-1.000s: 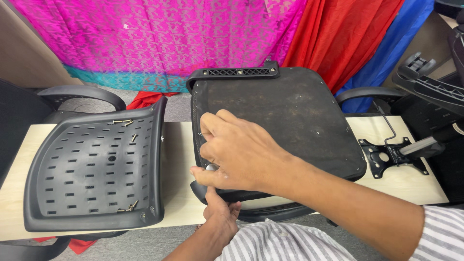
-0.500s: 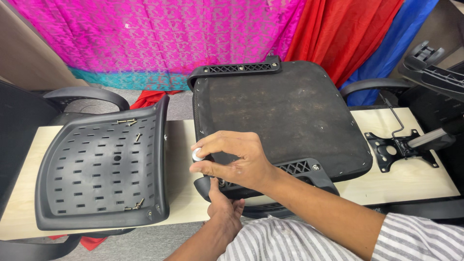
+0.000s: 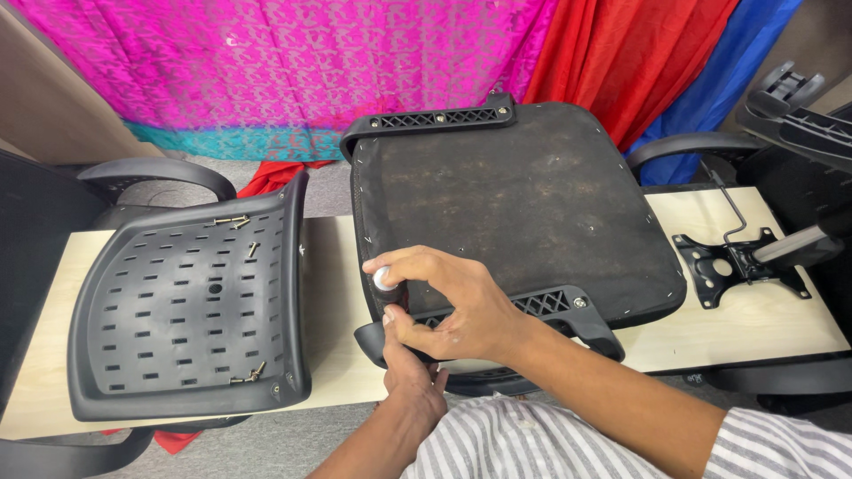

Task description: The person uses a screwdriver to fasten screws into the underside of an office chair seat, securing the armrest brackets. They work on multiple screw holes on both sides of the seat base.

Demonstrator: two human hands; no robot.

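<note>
My right hand pinches a small screwdriver with a rounded pale cap, thumb and fingers curled tight around it, at the near left corner of the upturned black seat base on the pale table. My left hand reaches up from below, its fingers wrapped on the black armrest there. A perforated black backrest shell holding loose screws lies just to the left.
</note>
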